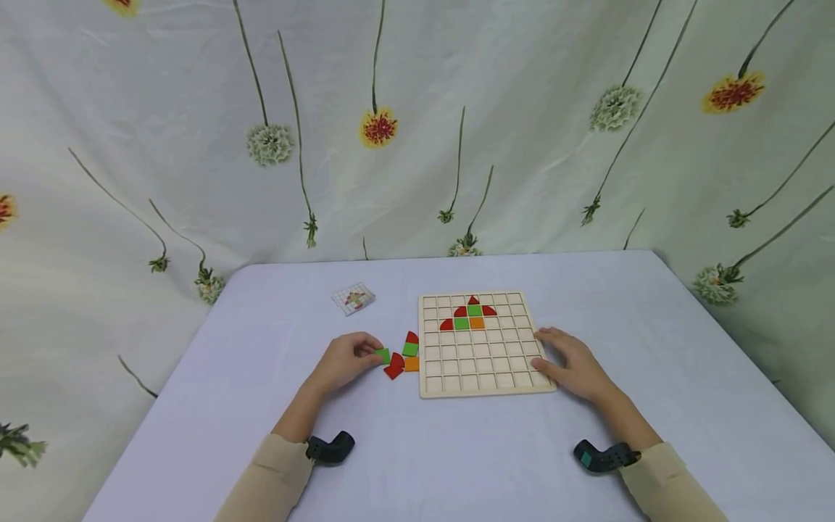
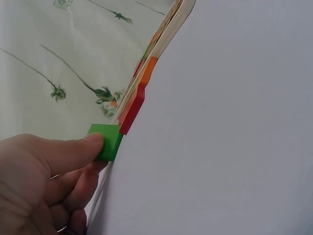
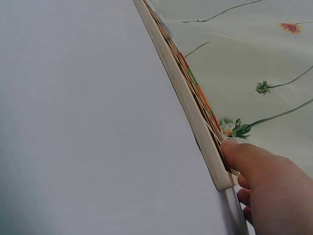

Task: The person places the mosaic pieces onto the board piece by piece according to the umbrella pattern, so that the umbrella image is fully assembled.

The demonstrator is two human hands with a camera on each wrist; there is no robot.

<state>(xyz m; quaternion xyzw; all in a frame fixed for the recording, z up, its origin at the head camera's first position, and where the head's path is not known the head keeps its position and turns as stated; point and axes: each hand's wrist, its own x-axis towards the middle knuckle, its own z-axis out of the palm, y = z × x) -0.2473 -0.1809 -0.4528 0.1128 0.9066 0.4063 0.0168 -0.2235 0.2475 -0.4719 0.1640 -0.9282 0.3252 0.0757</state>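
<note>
Between thumb and fingers, my left hand (image 1: 348,360) pinches a green square tile (image 2: 108,142), held just left of several loose tiles. Among these are a red quarter-round tile (image 1: 412,337), a green tile (image 1: 410,349), an orange tile (image 1: 412,364) and red tiles (image 1: 393,372). A wooden grid board (image 1: 483,370) lies flat to their right. Red, green and orange pieces (image 1: 469,315) sit in its upper cells. My right hand (image 1: 570,365) rests at the board's right edge, its thumb (image 3: 239,152) touching the rim and the fingers loosely bent beside it.
A small printed card (image 1: 354,299) with a coloured grid pattern lies behind the loose tiles, left of the board. White cloth covers the table (image 1: 457,457). Behind it hangs a flower-patterned curtain (image 1: 535,145). Each wrist wears a black band (image 1: 330,449).
</note>
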